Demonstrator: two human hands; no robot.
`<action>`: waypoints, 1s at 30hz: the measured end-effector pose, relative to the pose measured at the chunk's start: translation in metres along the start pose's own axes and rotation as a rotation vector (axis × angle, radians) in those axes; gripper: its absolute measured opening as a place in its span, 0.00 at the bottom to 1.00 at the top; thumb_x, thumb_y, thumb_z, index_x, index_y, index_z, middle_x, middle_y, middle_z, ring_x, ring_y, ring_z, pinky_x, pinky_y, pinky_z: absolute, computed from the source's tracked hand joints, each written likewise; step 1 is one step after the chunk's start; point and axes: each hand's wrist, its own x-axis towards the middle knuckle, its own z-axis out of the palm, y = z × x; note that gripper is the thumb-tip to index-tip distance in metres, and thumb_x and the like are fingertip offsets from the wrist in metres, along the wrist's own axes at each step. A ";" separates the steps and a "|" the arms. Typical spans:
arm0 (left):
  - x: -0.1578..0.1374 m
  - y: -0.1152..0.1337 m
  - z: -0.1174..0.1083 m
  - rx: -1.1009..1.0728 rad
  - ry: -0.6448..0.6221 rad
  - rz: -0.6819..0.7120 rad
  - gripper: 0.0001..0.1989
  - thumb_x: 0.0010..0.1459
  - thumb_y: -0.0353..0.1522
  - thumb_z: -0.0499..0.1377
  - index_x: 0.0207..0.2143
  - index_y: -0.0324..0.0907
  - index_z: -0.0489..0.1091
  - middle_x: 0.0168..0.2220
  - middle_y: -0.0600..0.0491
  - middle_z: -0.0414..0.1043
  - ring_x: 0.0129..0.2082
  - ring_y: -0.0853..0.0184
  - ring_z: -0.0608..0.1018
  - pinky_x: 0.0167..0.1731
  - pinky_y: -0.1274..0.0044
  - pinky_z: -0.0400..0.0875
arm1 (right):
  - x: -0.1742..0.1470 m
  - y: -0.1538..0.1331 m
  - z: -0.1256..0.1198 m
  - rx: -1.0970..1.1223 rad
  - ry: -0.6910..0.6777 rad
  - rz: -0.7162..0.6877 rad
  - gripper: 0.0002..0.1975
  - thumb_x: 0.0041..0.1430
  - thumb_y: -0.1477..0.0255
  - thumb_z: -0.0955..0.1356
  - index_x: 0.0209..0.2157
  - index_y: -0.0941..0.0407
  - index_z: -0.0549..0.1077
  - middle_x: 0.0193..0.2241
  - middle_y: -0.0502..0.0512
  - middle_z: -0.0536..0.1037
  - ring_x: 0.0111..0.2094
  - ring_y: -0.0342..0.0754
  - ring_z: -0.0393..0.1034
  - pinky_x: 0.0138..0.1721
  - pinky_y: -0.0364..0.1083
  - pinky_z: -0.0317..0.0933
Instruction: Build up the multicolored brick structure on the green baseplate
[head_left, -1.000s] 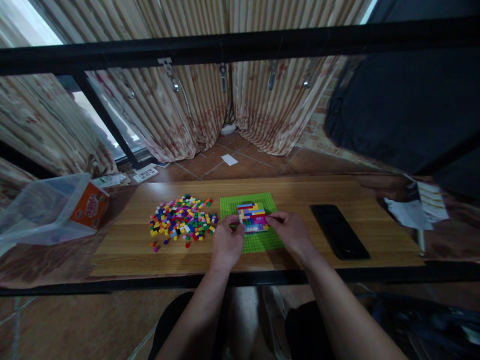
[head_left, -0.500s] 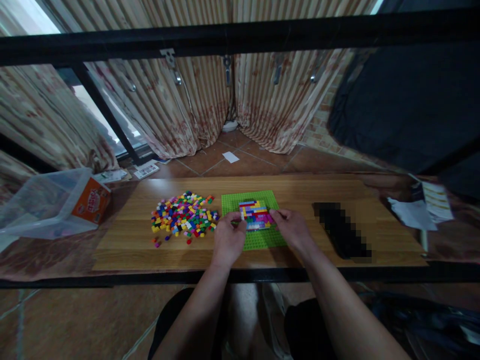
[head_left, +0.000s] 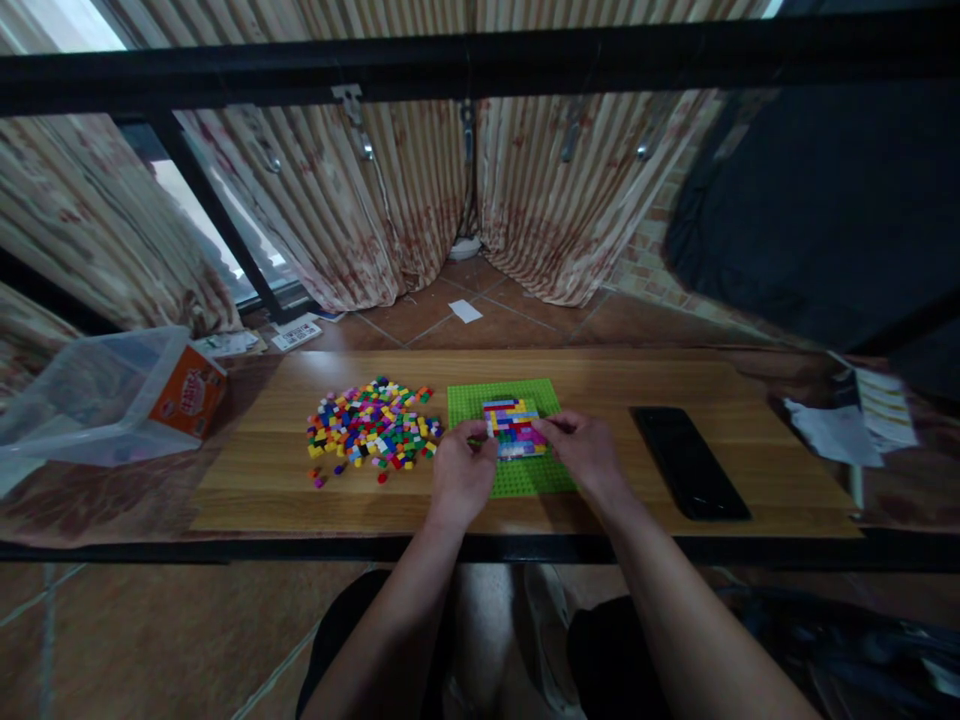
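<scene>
On a green baseplate [head_left: 521, 484], left hand [head_left: 463, 475] and right hand [head_left: 592, 460] hold a brick block [head_left: 514, 426] by its sides, fingers nearly closed.

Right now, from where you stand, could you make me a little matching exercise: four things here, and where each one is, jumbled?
Things
1. Heap of small, loose multicoloured plastic bricks
2. Flat black rectangular phone-like slab
3. Clear plastic bin with an orange label
4. Block of joined multicoloured bricks

Places
A. Between the left hand and right hand
B. Beyond the left end of the brown wood-grain board
C. Right of both hands
D. Left of the green studded baseplate, on the board

Pairs: 1-D, 2-C, 3-B, 4-A
</scene>
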 end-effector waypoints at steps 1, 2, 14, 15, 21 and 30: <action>0.000 0.000 0.000 -0.003 0.000 0.005 0.10 0.53 0.26 0.59 0.38 0.40 0.76 0.34 0.51 0.79 0.30 0.67 0.78 0.33 0.76 0.71 | 0.001 0.000 0.000 0.010 0.000 0.006 0.17 0.47 0.55 0.71 0.26 0.56 0.78 0.19 0.52 0.76 0.20 0.45 0.66 0.24 0.45 0.57; 0.000 0.000 0.000 -0.005 -0.002 0.011 0.10 0.53 0.25 0.59 0.38 0.40 0.76 0.34 0.51 0.79 0.30 0.67 0.78 0.33 0.76 0.71 | 0.001 -0.001 0.000 0.023 -0.002 0.017 0.18 0.46 0.54 0.72 0.26 0.56 0.78 0.19 0.52 0.76 0.20 0.45 0.66 0.24 0.45 0.57; 0.000 0.000 0.000 0.031 -0.006 -0.007 0.11 0.54 0.26 0.59 0.40 0.39 0.76 0.36 0.48 0.80 0.32 0.64 0.79 0.36 0.73 0.73 | 0.000 0.004 -0.003 0.163 -0.069 0.115 0.23 0.51 0.50 0.68 0.23 0.57 0.77 0.19 0.53 0.76 0.19 0.44 0.65 0.23 0.45 0.58; 0.000 0.000 0.000 0.033 -0.010 -0.006 0.11 0.54 0.26 0.59 0.40 0.38 0.76 0.36 0.47 0.80 0.32 0.64 0.80 0.37 0.73 0.73 | 0.000 0.004 -0.004 0.156 -0.070 0.123 0.22 0.51 0.51 0.68 0.23 0.57 0.77 0.20 0.53 0.77 0.20 0.44 0.65 0.23 0.45 0.59; -0.002 0.001 0.001 0.031 -0.012 -0.008 0.10 0.54 0.26 0.59 0.40 0.39 0.75 0.37 0.48 0.80 0.33 0.65 0.80 0.38 0.73 0.73 | -0.001 0.003 -0.003 0.121 -0.071 0.125 0.18 0.48 0.55 0.70 0.27 0.57 0.79 0.19 0.51 0.76 0.20 0.45 0.65 0.23 0.45 0.59; -0.004 0.001 0.002 0.104 -0.031 -0.015 0.16 0.52 0.24 0.61 0.45 0.38 0.73 0.41 0.45 0.78 0.38 0.62 0.80 0.42 0.71 0.73 | -0.003 0.012 -0.003 -0.083 -0.094 0.021 0.21 0.55 0.53 0.66 0.27 0.56 0.77 0.18 0.52 0.73 0.21 0.48 0.67 0.25 0.46 0.59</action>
